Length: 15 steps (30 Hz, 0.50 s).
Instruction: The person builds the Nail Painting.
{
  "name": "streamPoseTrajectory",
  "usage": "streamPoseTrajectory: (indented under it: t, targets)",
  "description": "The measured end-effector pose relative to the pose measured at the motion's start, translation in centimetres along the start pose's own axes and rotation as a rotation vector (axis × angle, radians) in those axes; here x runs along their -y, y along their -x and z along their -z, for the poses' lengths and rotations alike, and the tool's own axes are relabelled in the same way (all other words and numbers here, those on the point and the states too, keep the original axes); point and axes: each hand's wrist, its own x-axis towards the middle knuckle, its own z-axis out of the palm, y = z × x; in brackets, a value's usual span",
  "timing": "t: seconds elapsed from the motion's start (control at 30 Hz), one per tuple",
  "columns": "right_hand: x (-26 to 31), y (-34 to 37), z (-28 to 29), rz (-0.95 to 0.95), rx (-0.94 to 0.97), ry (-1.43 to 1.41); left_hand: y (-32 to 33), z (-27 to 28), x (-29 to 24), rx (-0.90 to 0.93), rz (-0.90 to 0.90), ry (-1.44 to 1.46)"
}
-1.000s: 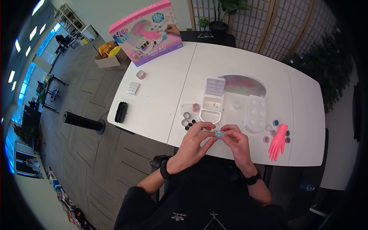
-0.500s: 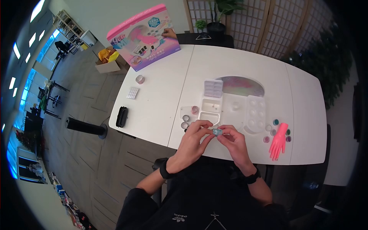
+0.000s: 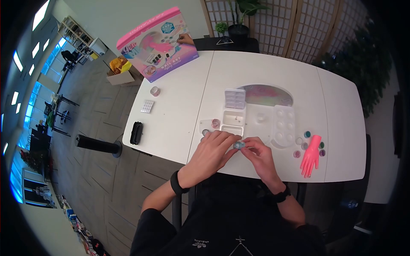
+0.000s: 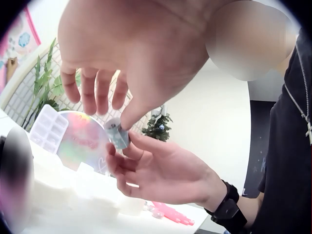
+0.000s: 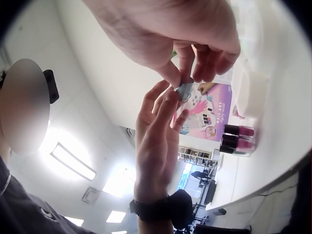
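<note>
A small pale-blue cylinder (image 4: 117, 134), roll-like with a round end showing, is held over the table's near edge. My right hand (image 3: 259, 155) pinches it between thumb and fingers. My left hand (image 3: 213, 151) is on its other side, the thumb touching the cylinder near its end while the other fingers extend loosely above it. Polish bottles (image 5: 239, 131) with black caps and pink contents stand close by; in the head view the left hand hides them. A white compartment tray (image 3: 233, 117) lies just beyond the hands.
A pink model hand (image 3: 311, 158) lies at the right among several small pots (image 3: 307, 134). Beyond the hands stand a white base with a shiny half-round panel (image 3: 267, 94) and a round-welled palette (image 3: 284, 126). At the left are a box (image 3: 160, 45), a black case (image 3: 136, 132) and a jar (image 3: 155, 91).
The cylinder has turned so that its round end shows. My left fingers, earlier bent around its side, have straightened over it. The head view has shifted slightly.
</note>
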Motion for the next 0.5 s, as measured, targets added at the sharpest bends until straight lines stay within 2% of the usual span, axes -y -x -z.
streamPoseTrajectory:
  t: [0.13,0.23,0.33,0.43,0.5]
  targets:
    - [0.1,-0.7,-0.1,0.085,-0.031,0.172,-1.4,0.9,0.6,0.176,-0.037,-0.128]
    - [0.3,-1.2,-0.1,0.100,-0.057,0.239,-2.6,1.5,1.5,0.264,0.014,-0.019]
    - [0.3,-1.7,-0.3,0.116,-0.077,0.271,-3.9,1.2,3.0,0.256,-0.056,-0.027]
    - [0.1,-2.3,-0.3,0.145,-0.093,0.307,-5.1,1.6,3.0,0.344,0.067,0.084]
    - [-0.2,-2.6,-0.4,0.166,-0.104,0.346,-5.6,1.3,3.8,0.375,0.077,0.084]
